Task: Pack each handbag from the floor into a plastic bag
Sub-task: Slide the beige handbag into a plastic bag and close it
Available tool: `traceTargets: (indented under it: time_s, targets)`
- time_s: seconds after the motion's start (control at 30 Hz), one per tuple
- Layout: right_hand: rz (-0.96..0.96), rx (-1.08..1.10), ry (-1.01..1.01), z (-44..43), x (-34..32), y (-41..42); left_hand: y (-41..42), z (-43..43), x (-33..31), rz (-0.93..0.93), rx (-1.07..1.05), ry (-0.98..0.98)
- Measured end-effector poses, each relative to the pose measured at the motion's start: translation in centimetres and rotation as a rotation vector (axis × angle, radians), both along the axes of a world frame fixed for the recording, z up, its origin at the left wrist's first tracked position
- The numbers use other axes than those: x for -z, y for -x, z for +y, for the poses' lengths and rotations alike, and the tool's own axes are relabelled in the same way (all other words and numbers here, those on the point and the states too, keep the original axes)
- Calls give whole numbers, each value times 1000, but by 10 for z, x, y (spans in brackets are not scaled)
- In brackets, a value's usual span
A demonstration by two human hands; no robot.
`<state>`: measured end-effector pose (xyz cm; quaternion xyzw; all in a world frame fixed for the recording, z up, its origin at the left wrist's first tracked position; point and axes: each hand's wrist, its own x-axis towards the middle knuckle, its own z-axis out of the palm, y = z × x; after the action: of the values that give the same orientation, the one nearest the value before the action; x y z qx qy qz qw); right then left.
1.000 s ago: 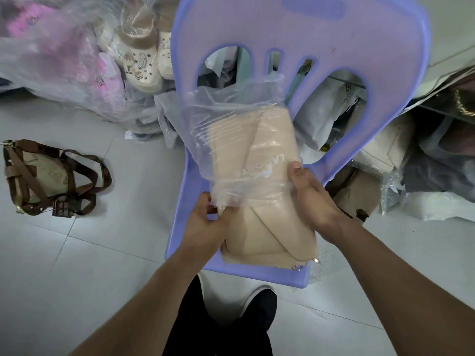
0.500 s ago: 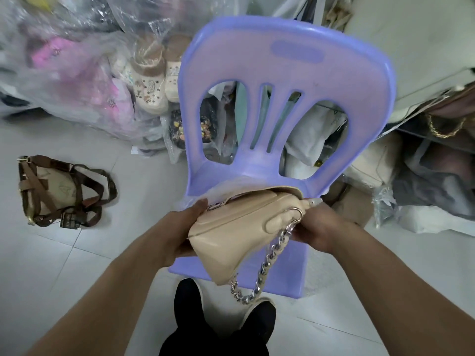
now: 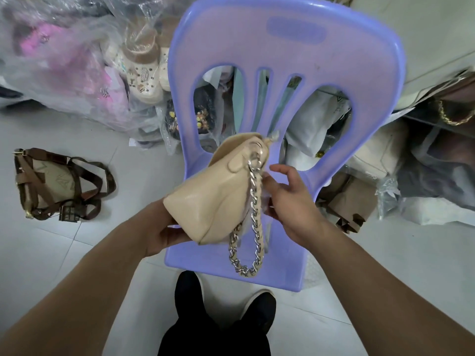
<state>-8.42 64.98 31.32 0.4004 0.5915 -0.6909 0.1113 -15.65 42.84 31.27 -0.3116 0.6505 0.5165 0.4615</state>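
Now I see left hand [image 3: 159,228] gripping bag [image 3: 213,196] from under, fingers mostly hidden; right hand [image 3: 290,201] fingers loosely spread beside chain [image 3: 255,227].

there is one camera, and it is sitting on the person's head, looking forward and steeply down through a wide lens. it is catching the left hand [image 3: 159,233] and right hand [image 3: 291,201] close up at mid frame beside the beige handbag [image 3: 216,201]. the purple chair [image 3: 295,60] is filling the upper centre, black shoes [image 3: 189,291] are showing at the bottom edge, and tiled floor [image 3: 77,253] is spreading away at lower left.
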Motion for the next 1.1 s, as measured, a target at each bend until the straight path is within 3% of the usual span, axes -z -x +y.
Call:
traceTargets:
  time_s: [0.17, 0.3, 0.43, 0.5, 0.67, 0.73, 0.8, 0.87, 0.97, 1.1]
  targets:
    - [-89, -170, -253, -8, -2, 4, 11, -6, 3, 20, 14, 88]
    - [-355, -115, 166, -24, -27, -6, 10, -3, -4, 39, -59, 61]
    - [-467, -125, 561, -21, -34, -20, 5, -5, -1, 85, -32, 28]
    - [-396, -96, 722, -17, -36, -22, 3, -7, 1, 112, -36, 30]
    - [-15, 113, 1064, -5, -44, -24, 6, -3, -4, 183, -53, 10]
    - [96, 122, 1088, -4, -46, -22, 8, -1, -5, 223, -65, 3]
    - [116, 53, 883, -10, -41, -18, 9, 0, -7, 271, -67, 24]
    - [91, -61, 473, -19, -35, -10, 11, 0, -7, 317, -34, 72]
    - [42, -405, -205, -26, -25, -2, 15, 0, -9, 346, 17, 124]
    - [29, -802, -776, -31, -18, 5, 22, -1, -9, 394, 40, 125]
